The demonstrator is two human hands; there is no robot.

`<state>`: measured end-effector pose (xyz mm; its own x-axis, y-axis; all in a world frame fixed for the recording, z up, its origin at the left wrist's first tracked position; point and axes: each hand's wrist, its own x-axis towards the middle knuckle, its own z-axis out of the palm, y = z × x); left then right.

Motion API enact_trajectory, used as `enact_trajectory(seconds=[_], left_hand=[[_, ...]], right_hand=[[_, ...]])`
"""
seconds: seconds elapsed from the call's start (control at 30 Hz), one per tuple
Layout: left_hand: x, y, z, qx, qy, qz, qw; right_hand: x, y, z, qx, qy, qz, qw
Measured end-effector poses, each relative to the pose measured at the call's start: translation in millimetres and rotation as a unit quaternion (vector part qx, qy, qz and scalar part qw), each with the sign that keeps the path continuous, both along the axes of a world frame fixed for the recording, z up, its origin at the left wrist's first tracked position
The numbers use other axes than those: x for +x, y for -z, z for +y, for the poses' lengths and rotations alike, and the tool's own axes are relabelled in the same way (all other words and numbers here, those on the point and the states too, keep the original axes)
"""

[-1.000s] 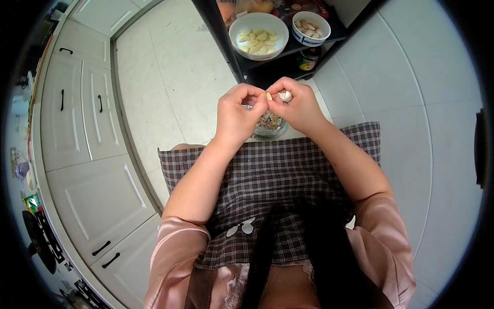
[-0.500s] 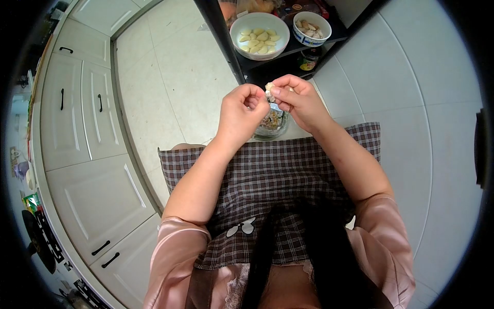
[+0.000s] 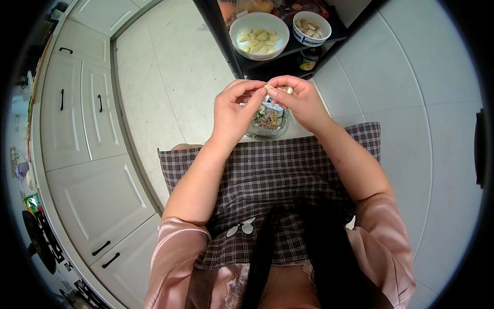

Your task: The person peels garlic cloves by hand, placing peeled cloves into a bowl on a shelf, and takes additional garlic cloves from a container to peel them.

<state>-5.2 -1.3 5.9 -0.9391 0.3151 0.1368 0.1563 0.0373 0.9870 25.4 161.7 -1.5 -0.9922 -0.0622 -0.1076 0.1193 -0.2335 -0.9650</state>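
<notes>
A garlic clove (image 3: 268, 87) is pinched between the fingertips of both hands, mostly covered by them. My left hand (image 3: 231, 109) grips it from the left with thumb and forefinger. My right hand (image 3: 302, 103) is closed on it from the right; a small pale piece (image 3: 289, 90) shows by its curled fingers, and I cannot tell what it is. Just below the hands stands a clear container (image 3: 270, 122) with mixed scraps in it. Farther ahead, a white bowl (image 3: 282, 47) holds several peeled cloves, and a smaller patterned bowl (image 3: 312, 41) holds unpeeled-looking ones.
Both bowls stand on a black shelf rack (image 3: 262, 66), with a dark jar (image 3: 309, 60) on the level below. A checked apron (image 3: 272, 167) covers my lap. White cabinets (image 3: 98, 201) line the left side, and a pale tiled wall (image 3: 396, 92) is on the right.
My left fingers have moved in to meet the right fingertips at the clove and straightened somewhat. More of the scrap container shows beneath. The right hand has barely moved.
</notes>
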Motion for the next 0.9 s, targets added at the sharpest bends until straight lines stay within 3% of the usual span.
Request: enact_trajectory(seconds=[0.27, 0.67, 0.9], left_hand=[[1, 3, -2, -0.027, -0.03, -0.009, 0.999], [0, 11, 2, 0.001, -0.034, -0.07, 0.997], [0, 11, 2, -0.039, -0.02, -0.072, 0.996]], right_hand=[[-1, 3, -1, 0.088, 0.013, 0.06, 0.994], [-1, 4, 0, 0.023, -0.022, 0.0, 0.999], [-1, -3, -10, 0.049, 0.014, 0.051, 0.997]])
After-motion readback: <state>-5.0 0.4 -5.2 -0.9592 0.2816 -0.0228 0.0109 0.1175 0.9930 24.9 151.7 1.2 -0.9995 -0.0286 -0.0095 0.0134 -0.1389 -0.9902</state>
